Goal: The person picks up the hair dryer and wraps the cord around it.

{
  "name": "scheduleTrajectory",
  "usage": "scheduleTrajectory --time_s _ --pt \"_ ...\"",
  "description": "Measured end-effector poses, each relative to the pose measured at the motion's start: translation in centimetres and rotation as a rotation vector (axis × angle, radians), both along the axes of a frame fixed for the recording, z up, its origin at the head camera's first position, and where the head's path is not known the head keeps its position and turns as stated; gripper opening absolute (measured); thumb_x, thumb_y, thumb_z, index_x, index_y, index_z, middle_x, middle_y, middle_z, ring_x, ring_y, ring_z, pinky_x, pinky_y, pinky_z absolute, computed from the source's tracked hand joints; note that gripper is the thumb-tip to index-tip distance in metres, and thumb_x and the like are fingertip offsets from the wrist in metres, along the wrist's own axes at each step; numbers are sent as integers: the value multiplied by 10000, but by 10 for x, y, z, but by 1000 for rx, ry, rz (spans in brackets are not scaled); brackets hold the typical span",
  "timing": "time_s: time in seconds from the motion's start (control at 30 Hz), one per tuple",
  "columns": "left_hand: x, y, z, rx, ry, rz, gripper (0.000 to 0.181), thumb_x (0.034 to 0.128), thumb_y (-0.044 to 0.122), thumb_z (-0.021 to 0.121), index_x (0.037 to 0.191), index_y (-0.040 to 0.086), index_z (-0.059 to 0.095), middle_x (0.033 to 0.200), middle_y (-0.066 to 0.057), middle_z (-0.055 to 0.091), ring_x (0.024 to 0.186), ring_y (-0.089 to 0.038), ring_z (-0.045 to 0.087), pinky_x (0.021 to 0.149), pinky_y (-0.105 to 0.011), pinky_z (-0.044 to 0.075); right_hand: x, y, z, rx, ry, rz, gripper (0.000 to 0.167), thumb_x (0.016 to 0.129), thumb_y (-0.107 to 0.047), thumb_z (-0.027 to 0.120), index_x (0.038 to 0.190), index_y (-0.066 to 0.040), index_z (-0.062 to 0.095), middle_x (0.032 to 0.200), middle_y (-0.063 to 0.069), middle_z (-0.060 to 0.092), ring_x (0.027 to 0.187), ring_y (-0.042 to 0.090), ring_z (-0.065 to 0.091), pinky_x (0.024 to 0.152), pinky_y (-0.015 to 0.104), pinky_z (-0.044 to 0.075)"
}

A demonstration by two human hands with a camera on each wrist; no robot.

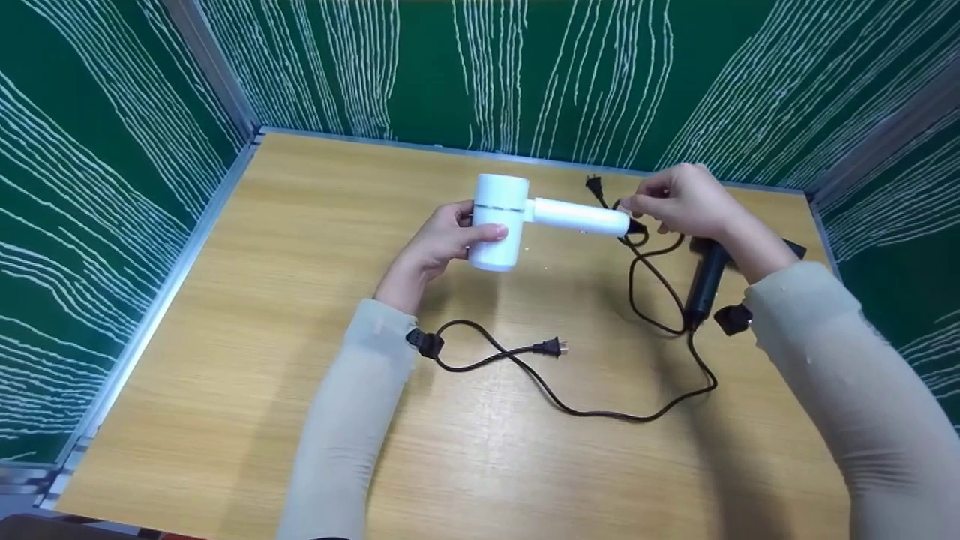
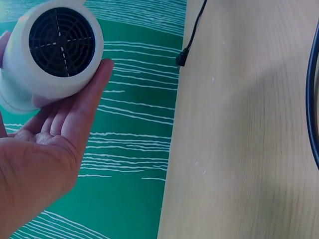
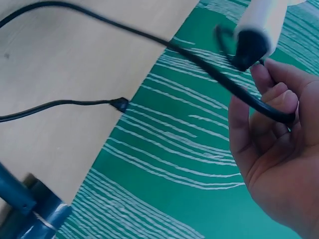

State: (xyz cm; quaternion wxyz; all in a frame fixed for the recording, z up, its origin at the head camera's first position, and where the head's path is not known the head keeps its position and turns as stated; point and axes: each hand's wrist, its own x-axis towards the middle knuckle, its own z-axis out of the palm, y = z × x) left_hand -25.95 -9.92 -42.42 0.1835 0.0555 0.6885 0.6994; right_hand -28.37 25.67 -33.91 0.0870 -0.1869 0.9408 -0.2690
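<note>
A white hair dryer (image 1: 501, 191) is held above the table, its handle (image 1: 581, 216) pointing right. My left hand (image 1: 442, 244) grips the barrel, the thumb across its front. In the left wrist view, the dryer's round dark grille (image 2: 62, 42) faces the camera above my left hand's palm (image 2: 55, 144). Near the handle's end, my right hand (image 1: 686, 199) holds the black cord (image 3: 214, 74) in curled fingers; the right wrist view shows it passing into the hand. The dark cord sleeve (image 3: 250, 49) at the handle end sits just beside the fingertips.
A black hair dryer (image 1: 706, 285) lies on the wooden table (image 1: 300, 300) under my right forearm. One plug (image 1: 551, 346) rests mid-table with a long looping cord (image 1: 600, 412); another plug (image 1: 594, 185) lies near the back edge. Green white-streaked panels (image 1: 427, 67) enclose the table.
</note>
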Motion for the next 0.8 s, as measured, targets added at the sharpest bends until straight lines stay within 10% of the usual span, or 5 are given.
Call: scheduleTrajectory --time_s 0.33,0.8 --pt "-2 3 -2 42 -38 144 651 941 278 845 1474 35 563 1373 -137 656 1226 -307 647 1000 -446 571 15 -20 -3 -114 -8 -62 416 1107 -434 568 1198 -56 718 881 138 676 678 224 605 554 247 488" --pt "-3 3 -2 164 -33 258 631 961 257 819 1479 14 552 1375 -154 651 1244 -315 656 1013 -463 574 27 -38 -55 -649 -57 -78 385 1150 -286 498 1225 56 658 909 107 702 821 182 722 824 274 626"
